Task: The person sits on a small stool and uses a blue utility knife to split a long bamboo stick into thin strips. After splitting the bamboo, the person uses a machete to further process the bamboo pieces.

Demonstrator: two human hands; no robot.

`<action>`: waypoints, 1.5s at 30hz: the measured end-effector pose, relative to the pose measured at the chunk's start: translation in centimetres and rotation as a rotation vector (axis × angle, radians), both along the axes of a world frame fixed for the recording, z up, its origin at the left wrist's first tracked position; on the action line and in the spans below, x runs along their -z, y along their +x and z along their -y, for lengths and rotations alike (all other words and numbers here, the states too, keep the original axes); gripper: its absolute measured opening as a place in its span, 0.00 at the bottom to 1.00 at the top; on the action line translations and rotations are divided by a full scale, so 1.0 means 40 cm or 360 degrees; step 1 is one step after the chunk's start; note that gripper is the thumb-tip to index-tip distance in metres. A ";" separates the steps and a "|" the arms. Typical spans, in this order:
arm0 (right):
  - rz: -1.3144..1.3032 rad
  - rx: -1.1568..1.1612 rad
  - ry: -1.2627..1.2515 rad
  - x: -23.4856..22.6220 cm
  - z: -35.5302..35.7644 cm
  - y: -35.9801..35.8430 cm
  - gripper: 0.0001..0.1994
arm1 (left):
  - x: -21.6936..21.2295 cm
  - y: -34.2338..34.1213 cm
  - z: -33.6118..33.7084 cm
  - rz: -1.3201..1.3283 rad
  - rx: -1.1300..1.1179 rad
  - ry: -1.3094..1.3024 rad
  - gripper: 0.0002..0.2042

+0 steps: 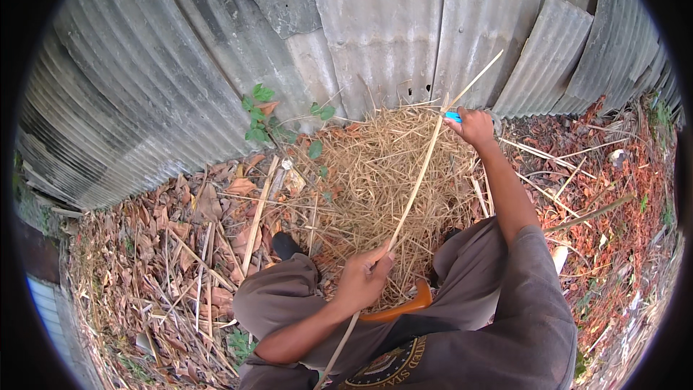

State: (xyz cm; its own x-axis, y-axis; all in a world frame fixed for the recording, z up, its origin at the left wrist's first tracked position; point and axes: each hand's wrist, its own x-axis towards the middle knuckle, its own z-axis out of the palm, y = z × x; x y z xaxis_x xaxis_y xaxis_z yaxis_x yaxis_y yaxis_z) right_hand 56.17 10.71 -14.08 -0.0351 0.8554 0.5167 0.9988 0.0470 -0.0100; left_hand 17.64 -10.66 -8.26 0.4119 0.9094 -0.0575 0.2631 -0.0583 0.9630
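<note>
A long, thin, pale stick (416,195), like a split bamboo strip, runs from my lap up and away to the right. My left hand (363,278) is closed around its lower part, above my thighs. At the far part, my right hand (474,128) is closed on a small bright blue tool (452,116) that touches the stick. Its blade, if any, I cannot make out. By the tool the stick seems to part, and a thin pale sliver (482,74) slants up to the right. Dry straw-like shavings (382,166) are heaped below.
A corrugated metal fence (379,22) stands close ahead. Dry leaves (209,206) and sticks cover the ground at left, reddish litter (613,209) at right. A green plant (260,115) grows by the fence. Between my legs lies an orange-brown curved object (404,307).
</note>
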 end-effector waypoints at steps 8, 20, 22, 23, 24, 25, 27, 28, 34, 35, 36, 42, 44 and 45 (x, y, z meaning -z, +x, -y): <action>0.0005 0.0082 -0.0174 0.024 0.015 0.017 0.32 | -0.041 0.004 -0.022 -0.0057 0.0068 -0.0082 0.15; -0.2933 -0.0138 -0.1620 -0.097 0.026 -0.144 0.37 | -0.042 -0.052 -0.040 -0.0218 0.0032 -0.0048 0.13; -0.2569 0.0060 -0.1128 -0.130 0.044 -0.153 0.38 | -0.030 -0.041 -0.033 -0.0084 -0.0006 0.0110 0.13; -0.2380 0.0155 -0.0900 -0.131 0.048 -0.155 0.38 | -0.024 -0.036 -0.032 -0.0020 -0.0030 0.0179 0.12; -0.2160 0.0069 -0.0584 -0.113 0.036 -0.153 0.35 | -0.023 -0.038 -0.034 -0.0053 -0.0014 0.0138 0.13; -0.1899 0.0034 -0.0280 -0.094 0.030 -0.149 0.34 | -0.023 -0.033 -0.031 -0.0040 -0.0007 0.0127 0.13; -0.1666 -0.0007 0.0017 -0.070 0.004 -0.124 0.31 | -0.027 -0.022 -0.028 -0.0011 0.0025 0.0109 0.13; -0.1735 -0.0021 0.0067 -0.056 -0.005 -0.111 0.26 | -0.029 -0.017 -0.026 -0.0028 0.0033 0.0097 0.13; -0.2593 -0.0028 -0.0100 -0.092 0.000 -0.117 0.14 | -0.029 -0.011 -0.023 -0.0001 0.0046 0.0038 0.13; -0.2770 -0.0064 -0.0196 -0.091 0.002 -0.100 0.14 | -0.034 -0.009 -0.022 0.0047 0.0060 -0.0007 0.13; -0.2947 -0.0102 -0.0295 -0.092 -0.003 -0.076 0.13 | -0.039 -0.009 -0.021 0.0093 0.0074 -0.0053 0.13; -0.3412 -0.0259 -0.0594 -0.120 0.002 -0.033 0.11 | -0.038 -0.019 -0.026 0.0118 0.0126 -0.0140 0.13; -0.3447 -0.0359 -0.0568 -0.118 -0.002 -0.012 0.12 | -0.034 -0.017 -0.032 0.0126 0.0107 -0.0165 0.13; -0.3464 -0.0409 -0.0554 -0.116 0.000 -0.002 0.12 | -0.030 -0.016 -0.033 0.0130 0.0098 -0.0177 0.13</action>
